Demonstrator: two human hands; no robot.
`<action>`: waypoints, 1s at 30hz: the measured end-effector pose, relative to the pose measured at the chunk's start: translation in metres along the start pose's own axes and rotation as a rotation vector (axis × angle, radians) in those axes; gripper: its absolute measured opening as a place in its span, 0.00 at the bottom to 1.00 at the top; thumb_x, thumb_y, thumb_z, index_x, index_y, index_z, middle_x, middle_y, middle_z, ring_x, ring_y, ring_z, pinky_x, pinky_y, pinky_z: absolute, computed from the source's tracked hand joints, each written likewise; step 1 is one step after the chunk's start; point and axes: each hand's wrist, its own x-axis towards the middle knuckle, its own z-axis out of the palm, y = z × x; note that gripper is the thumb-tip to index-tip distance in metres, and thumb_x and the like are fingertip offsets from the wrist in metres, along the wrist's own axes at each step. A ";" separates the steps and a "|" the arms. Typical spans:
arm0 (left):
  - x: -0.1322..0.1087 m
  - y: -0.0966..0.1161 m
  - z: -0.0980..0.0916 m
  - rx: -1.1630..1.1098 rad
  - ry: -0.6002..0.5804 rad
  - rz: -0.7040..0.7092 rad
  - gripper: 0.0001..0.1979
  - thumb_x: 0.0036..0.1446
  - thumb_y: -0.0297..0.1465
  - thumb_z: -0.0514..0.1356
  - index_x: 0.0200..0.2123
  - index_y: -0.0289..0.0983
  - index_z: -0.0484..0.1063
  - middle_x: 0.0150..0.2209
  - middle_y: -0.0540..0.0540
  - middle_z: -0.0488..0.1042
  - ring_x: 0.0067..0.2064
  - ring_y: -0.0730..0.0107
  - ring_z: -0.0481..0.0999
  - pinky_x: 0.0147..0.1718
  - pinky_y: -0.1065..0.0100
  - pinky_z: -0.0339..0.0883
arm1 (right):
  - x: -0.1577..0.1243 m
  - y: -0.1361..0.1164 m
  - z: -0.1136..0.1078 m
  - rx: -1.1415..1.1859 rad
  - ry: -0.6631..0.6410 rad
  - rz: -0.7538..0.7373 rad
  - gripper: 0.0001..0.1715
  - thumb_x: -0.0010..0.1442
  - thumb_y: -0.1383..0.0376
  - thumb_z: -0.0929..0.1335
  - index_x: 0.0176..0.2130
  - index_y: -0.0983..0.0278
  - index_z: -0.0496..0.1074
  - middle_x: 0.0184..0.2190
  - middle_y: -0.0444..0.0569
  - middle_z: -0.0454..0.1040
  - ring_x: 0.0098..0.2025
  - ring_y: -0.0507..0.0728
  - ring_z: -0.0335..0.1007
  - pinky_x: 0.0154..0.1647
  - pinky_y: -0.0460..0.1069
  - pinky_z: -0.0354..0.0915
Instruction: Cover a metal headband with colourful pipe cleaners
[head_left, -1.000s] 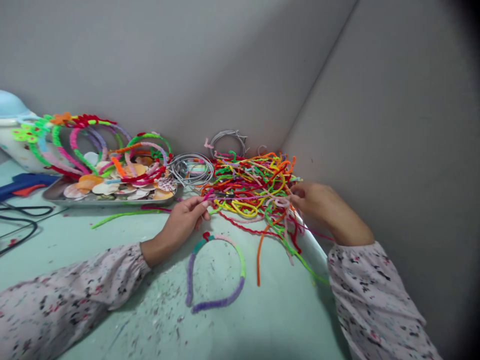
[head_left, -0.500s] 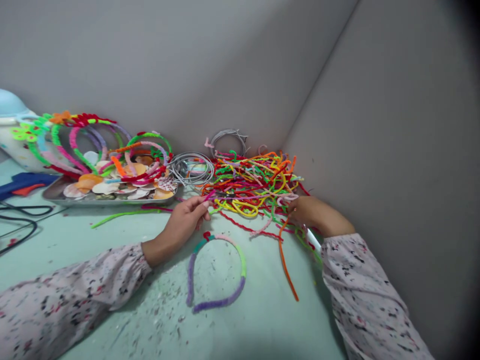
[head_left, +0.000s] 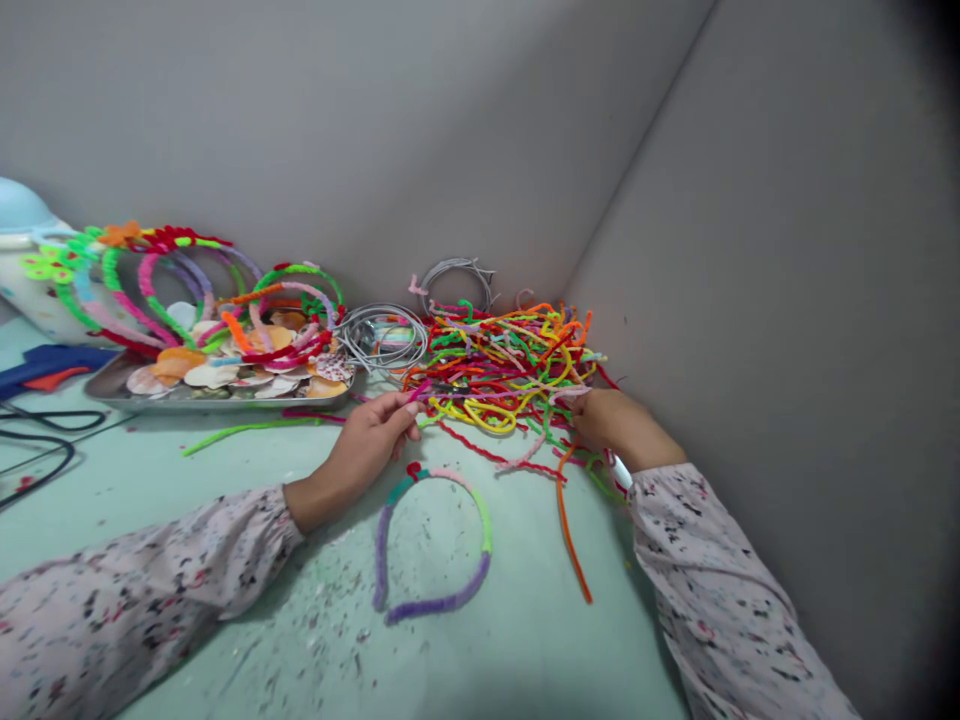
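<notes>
My left hand [head_left: 375, 440] pinches a magenta pipe cleaner [head_left: 418, 392] at the left edge of a tangled heap of colourful pipe cleaners [head_left: 502, 350]. At the heap's right edge is my right hand [head_left: 600, 415], fingers bent down among the strands; its fingertips are hidden, so what it grips cannot be made out. A headband [head_left: 487, 520] wrapped in purple, green, pink and teal, with a small red piece on top, lies in front of the heap. An orange pipe cleaner [head_left: 571, 540] trails forward from near my right hand.
On the left, a metal tray [head_left: 225, 404] holds shells and several wrapped headbands. Wire coils [head_left: 384, 340] lie between tray and heap. A blue glue gun [head_left: 56, 365] with its cord sits far left. Grey walls [head_left: 787, 300] rise behind and at right.
My right hand and sleeve have shifted slightly left along the heap's edge. The orange pipe cleaner's lower end moved a little left. My left hand and the headband stay put.
</notes>
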 end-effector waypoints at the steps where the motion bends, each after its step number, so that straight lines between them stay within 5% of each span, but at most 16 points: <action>1: 0.000 0.000 0.000 0.005 0.000 0.002 0.13 0.57 0.41 0.57 0.32 0.36 0.69 0.22 0.53 0.68 0.20 0.79 0.59 0.19 0.74 0.51 | 0.000 -0.002 0.002 -0.014 -0.011 0.035 0.20 0.50 0.69 0.66 0.44 0.59 0.76 0.37 0.57 0.78 0.35 0.60 0.75 0.33 0.49 0.65; 10: 0.001 -0.002 0.000 0.008 -0.015 -0.007 0.13 0.57 0.41 0.57 0.33 0.36 0.68 0.23 0.53 0.69 0.20 0.79 0.59 0.19 0.74 0.51 | 0.006 -0.016 0.013 -0.026 -0.023 0.127 0.22 0.52 0.67 0.66 0.48 0.68 0.73 0.43 0.63 0.76 0.44 0.64 0.74 0.39 0.51 0.66; 21: 0.002 -0.004 0.000 0.032 -0.032 0.003 0.12 0.56 0.40 0.57 0.32 0.36 0.68 0.25 0.52 0.70 0.20 0.78 0.60 0.19 0.74 0.52 | -0.001 0.001 -0.011 0.200 -0.024 -0.090 0.12 0.55 0.63 0.61 0.29 0.63 0.72 0.26 0.45 0.74 0.26 0.51 0.66 0.26 0.44 0.57; 27: 0.003 -0.008 0.001 0.091 -0.044 0.001 0.12 0.53 0.38 0.58 0.37 0.36 0.70 0.26 0.51 0.71 0.20 0.77 0.63 0.19 0.74 0.56 | -0.009 0.009 -0.023 0.722 0.063 -0.144 0.08 0.52 0.63 0.63 0.25 0.63 0.68 0.23 0.44 0.72 0.23 0.50 0.64 0.23 0.44 0.58; 30: 0.004 -0.010 0.002 0.104 -0.056 0.024 0.14 0.54 0.38 0.57 0.40 0.35 0.71 0.27 0.50 0.72 0.20 0.77 0.65 0.18 0.74 0.58 | -0.010 0.007 -0.027 0.829 0.212 -0.070 0.08 0.52 0.60 0.64 0.28 0.63 0.69 0.24 0.46 0.73 0.22 0.51 0.65 0.23 0.45 0.59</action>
